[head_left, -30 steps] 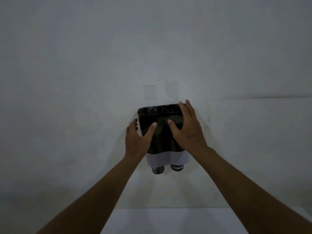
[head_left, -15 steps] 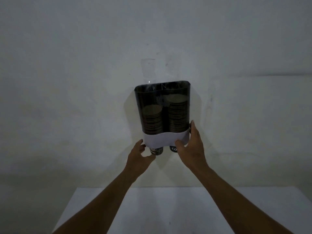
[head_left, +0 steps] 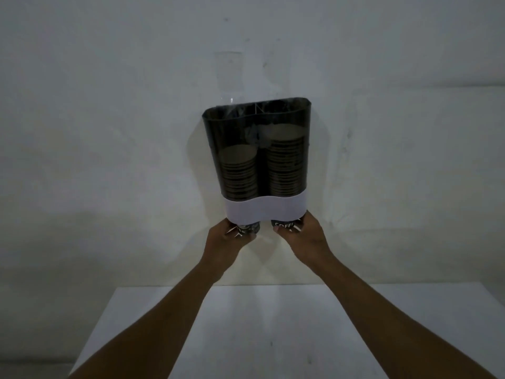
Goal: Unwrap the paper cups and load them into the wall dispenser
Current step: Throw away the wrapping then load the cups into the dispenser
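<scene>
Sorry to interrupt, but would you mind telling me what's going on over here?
A person is working at a dark wall dispenser that already holds two stacks of paper cups. The left hand and right hand each grip the bottom cup poking out under the white band. A white table stands below.

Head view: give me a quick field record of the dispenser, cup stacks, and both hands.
dispenser: dark translucent two-column wall dispenser with a white lower band, mounted on the wall
left column: stack of paper cups, lower than the other stack
right column: taller stack of paper cups
bottom outlets: one dark cup protrudes under each column; right one reads "COFF"
left hand: at the left outlet cup
right hand: at the right outlet cup
below: white table
</scene>
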Motion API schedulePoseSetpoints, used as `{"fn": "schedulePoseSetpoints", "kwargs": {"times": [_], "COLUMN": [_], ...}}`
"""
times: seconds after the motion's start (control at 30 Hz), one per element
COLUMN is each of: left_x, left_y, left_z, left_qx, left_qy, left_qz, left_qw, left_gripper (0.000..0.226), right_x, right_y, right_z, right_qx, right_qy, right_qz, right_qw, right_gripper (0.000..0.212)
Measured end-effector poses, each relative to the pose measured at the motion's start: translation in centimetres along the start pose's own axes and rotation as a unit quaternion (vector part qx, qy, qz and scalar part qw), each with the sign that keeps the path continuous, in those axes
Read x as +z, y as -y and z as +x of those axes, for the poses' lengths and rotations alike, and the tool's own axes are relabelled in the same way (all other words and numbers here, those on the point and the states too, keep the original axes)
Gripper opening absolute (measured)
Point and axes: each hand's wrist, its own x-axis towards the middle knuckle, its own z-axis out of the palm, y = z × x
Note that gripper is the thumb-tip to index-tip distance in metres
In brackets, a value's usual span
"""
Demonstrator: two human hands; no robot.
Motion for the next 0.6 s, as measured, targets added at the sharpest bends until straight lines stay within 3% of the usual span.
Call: {"fn": "schedulePoseSetpoints", "kwargs": {"times": [0.1,0.37,0.6], "left_x": [0.2,2.2,2.9], "left_y": [0.6,-0.2,-0.6], "left_z": [0.1,-0.3,-0.6], "left_qx": [0.003,0.005,0.019], "left_qy": [-0.010,-0.122,-0.158], "left_qz": [-0.021,-0.033,-0.002], "left_qw": [1.000,0.992,0.987], "left_gripper": [0.050,0.070,0.066], "right_x": [-0.2,-0.3,-0.1], "right_y": [-0.1,0.0,0.0], "right_z": [0.1,0.0,-0.2], "right_qx": [-0.006,-0.025,-0.038], "right_qy": [-0.002,-0.001,-0.003], "right_qz": [0.002,-0.015,-0.010], "right_qw": [1.000,1.000,0.999], "right_gripper": [0.055,0.056,0.050]}}
